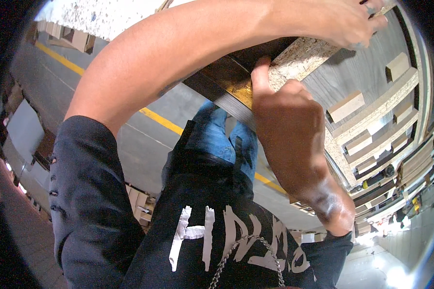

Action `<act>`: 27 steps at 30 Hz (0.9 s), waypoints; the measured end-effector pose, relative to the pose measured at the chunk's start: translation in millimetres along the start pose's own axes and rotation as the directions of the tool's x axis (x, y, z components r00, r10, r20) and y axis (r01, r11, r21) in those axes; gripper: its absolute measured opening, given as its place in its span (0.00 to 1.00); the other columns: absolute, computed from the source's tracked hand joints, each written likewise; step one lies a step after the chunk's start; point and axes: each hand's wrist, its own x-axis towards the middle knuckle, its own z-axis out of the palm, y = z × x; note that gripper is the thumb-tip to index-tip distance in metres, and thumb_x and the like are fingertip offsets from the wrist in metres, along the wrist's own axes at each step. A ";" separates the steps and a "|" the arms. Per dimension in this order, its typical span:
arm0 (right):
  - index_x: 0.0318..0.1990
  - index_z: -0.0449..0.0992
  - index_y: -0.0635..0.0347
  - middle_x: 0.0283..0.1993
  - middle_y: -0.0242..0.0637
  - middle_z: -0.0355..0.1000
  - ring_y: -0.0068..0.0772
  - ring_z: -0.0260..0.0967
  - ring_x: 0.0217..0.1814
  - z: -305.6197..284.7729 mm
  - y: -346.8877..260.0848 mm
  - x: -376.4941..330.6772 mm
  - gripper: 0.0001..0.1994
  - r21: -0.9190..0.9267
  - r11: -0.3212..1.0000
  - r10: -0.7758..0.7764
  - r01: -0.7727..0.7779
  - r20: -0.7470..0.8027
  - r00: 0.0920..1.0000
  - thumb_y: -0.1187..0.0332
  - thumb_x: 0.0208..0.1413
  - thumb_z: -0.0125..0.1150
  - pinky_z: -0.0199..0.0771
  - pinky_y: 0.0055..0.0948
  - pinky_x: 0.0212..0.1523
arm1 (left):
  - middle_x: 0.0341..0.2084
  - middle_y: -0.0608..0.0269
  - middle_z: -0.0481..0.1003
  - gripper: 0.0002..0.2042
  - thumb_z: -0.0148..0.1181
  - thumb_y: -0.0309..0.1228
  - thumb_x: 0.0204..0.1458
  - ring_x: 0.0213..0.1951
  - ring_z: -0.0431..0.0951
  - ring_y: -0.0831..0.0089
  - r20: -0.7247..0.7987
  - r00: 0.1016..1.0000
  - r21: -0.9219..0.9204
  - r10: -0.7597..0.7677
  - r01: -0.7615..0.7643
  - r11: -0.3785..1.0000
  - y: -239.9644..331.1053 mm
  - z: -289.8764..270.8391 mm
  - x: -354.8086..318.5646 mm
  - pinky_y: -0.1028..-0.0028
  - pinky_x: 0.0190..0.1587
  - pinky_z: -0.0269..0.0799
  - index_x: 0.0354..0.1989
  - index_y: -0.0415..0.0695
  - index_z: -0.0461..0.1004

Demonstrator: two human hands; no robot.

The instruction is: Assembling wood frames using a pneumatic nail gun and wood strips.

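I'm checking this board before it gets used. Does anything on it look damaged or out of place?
No clear damage. The particleboard panel shows a raw, speckled edge under the right hand; the left hand rests on top. Small blocks lie scattered on the grey board beyond.

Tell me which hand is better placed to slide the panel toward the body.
Probably the right hand: it clasps the near raw edge of the grey wood-grain chipboard panel, thumb up. The left hand lies stretched across the far part, partly cut off.

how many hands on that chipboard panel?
2. Left hand lies on the chipboard panel at the top right; right hand grips its near edge, thumb up. No other hands in view.
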 end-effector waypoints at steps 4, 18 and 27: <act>0.48 0.78 0.56 0.17 0.36 0.71 0.21 0.71 0.17 -4.6 14.1 -4.1 0.11 -0.174 0.984 -0.054 0.041 -0.067 0.996 0.69 0.58 0.60 0.64 0.19 0.10 | 0.66 0.19 0.45 0.29 0.39 0.27 0.58 0.70 0.45 0.32 -0.140 0.988 -0.059 0.067 -0.076 0.995 4.3 4.8 11.5 0.50 0.72 0.46 0.65 0.19 0.51; 0.38 0.80 0.52 0.16 0.32 0.69 0.28 0.70 0.19 -4.8 17.3 -3.1 0.09 -0.008 0.998 -0.064 0.063 -0.139 0.988 0.68 0.49 0.59 0.63 0.26 0.15 | 0.67 0.19 0.44 0.29 0.39 0.28 0.59 0.71 0.44 0.33 -0.140 0.989 0.034 0.039 -0.034 0.999 -0.2 23.8 13.7 0.50 0.72 0.46 0.65 0.19 0.50; 0.39 0.77 0.53 0.27 0.54 0.76 0.40 0.75 0.26 8.4 -4.1 -5.6 0.07 0.102 0.985 0.148 -0.141 -0.069 0.986 0.66 0.57 0.54 0.67 0.35 0.22 | 0.65 0.22 0.52 0.28 0.45 0.32 0.55 0.70 0.47 0.34 -0.163 0.983 0.116 0.087 -0.069 0.991 1.2 28.1 18.1 0.50 0.73 0.39 0.60 0.20 0.62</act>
